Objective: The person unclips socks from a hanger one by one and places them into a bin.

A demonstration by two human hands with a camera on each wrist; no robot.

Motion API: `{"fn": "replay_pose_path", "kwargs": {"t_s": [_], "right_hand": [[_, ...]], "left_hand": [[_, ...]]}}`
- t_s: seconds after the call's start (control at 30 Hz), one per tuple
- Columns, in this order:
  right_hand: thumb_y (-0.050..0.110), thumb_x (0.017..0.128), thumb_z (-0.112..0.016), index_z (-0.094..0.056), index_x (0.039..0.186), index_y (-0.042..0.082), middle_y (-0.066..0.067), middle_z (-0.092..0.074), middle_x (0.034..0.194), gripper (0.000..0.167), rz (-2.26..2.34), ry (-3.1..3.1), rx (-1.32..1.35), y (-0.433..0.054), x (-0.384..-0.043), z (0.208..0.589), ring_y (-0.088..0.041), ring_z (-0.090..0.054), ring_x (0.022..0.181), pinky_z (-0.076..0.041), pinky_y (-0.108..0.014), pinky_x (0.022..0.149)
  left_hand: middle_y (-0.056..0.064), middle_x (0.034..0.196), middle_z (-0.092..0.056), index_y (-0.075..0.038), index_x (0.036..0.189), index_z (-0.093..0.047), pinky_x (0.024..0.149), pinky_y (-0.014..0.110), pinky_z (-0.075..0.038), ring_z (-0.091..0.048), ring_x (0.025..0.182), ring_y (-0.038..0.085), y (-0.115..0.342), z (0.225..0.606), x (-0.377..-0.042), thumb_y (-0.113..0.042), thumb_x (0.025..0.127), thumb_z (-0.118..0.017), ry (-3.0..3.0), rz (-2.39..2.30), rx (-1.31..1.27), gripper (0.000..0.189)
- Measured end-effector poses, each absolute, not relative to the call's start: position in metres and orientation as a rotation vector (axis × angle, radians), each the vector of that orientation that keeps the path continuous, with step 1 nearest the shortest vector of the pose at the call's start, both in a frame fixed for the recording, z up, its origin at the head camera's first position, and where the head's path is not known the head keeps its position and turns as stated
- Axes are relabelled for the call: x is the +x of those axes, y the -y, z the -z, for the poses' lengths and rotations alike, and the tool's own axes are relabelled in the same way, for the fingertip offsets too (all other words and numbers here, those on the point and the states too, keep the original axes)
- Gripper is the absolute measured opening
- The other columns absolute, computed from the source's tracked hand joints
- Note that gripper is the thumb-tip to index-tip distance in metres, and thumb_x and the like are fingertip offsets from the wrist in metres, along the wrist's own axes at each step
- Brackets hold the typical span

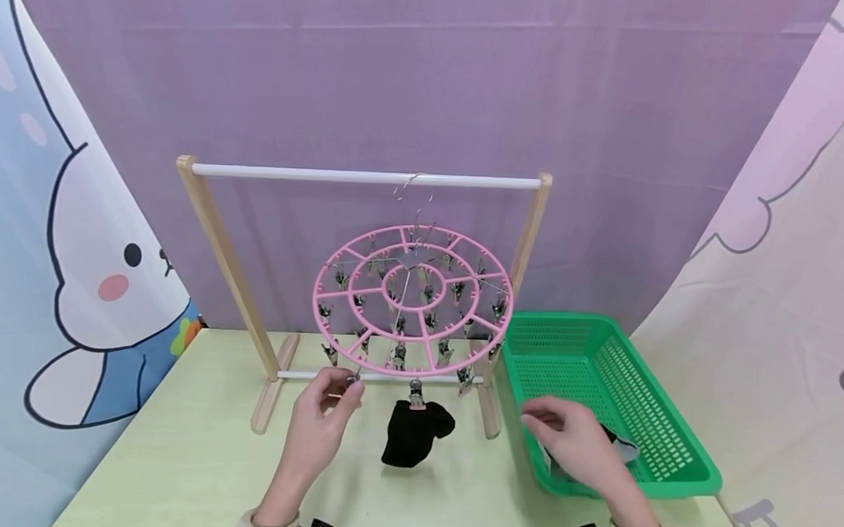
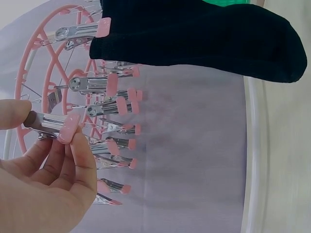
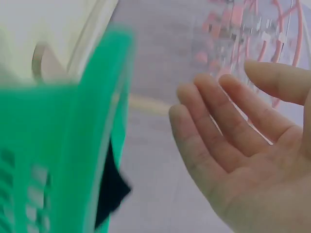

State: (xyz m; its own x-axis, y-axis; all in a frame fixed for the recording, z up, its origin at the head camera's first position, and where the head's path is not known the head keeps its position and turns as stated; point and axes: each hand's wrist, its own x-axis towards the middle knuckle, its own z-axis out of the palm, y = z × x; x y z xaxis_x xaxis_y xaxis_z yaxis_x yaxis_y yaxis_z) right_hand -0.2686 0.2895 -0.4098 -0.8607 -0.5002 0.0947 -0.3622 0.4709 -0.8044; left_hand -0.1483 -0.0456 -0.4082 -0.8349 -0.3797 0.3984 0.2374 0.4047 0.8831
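Note:
My left hand [image 1: 321, 419] pinches a metal clip [image 2: 52, 127] with pink tips at the front left rim of the round pink drying hanger [image 1: 429, 358]. Thumb and fingers sit on either side of that clip. To its right, a black sock [image 1: 416, 434] hangs from another clip [image 1: 416, 393] at the front of the ring. My right hand [image 1: 575, 441] is over the left side of the green basket [image 1: 680, 466], its fingers relaxed and nothing in them. Dark and grey cloth [image 1: 625, 449] lies in the basket, partly hidden by this hand.
A wooden stand with a white bar [image 1: 313, 174] carries the hanger by its hook. Several other clips dangle below the rings. The basket stands at the table's right, near the stand's right foot [image 1: 488, 413]. A purple curtain [image 1: 428, 85] hangs behind.

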Motion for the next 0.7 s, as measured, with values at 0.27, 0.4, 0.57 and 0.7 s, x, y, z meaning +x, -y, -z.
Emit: {"fn": "replay_pose_path", "kwargs": {"t_s": [0.27,0.4,0.57,0.7], "right_hand": [[0.017,0.096,-0.072,-0.072,0.114,0.009,0.003,-0.073,0.1,0.019,1.413,-2.474,-1.002,-0.256,-0.255,0.421,-0.013,-0.069,0.091,-0.058,-0.03,0.082],[0.018,0.095,-0.073,-0.072,0.115,0.008,0.002,-0.073,0.104,0.022,1.455,-2.417,-1.036,-0.242,-0.25,0.424,-0.013,-0.069,0.092,-0.058,-0.03,0.083],[0.02,0.097,-0.071,-0.069,0.119,0.005,-0.004,-0.072,0.106,0.027,1.515,-2.331,-1.143,-0.227,-0.246,0.427,-0.016,-0.069,0.092,-0.058,-0.032,0.083],[0.017,0.096,-0.072,-0.068,0.121,0.002,-0.007,-0.072,0.108,0.029,1.54,-2.309,-1.175,-0.215,-0.243,0.431,-0.018,-0.07,0.094,-0.059,-0.031,0.083]], "left_hand": [[0.005,0.092,-0.065,-0.004,0.109,-0.066,0.079,0.026,-0.054,-0.065,0.08,0.013,0.046,0.408,-0.147,-0.014,0.099,-0.068,2.106,1.461,0.12,0.014],[0.006,0.093,-0.065,-0.004,0.11,-0.066,0.078,0.026,-0.054,-0.064,0.081,0.013,0.047,0.407,-0.146,-0.014,0.099,-0.067,2.113,1.464,0.128,0.015],[0.006,0.093,-0.065,-0.004,0.11,-0.066,0.078,0.027,-0.054,-0.064,0.081,0.014,0.048,0.407,-0.144,-0.014,0.1,-0.067,2.115,1.464,0.132,0.014],[0.006,0.093,-0.065,-0.004,0.11,-0.066,0.078,0.027,-0.054,-0.065,0.081,0.014,0.049,0.406,-0.144,-0.014,0.1,-0.067,2.114,1.463,0.131,0.014]]}}
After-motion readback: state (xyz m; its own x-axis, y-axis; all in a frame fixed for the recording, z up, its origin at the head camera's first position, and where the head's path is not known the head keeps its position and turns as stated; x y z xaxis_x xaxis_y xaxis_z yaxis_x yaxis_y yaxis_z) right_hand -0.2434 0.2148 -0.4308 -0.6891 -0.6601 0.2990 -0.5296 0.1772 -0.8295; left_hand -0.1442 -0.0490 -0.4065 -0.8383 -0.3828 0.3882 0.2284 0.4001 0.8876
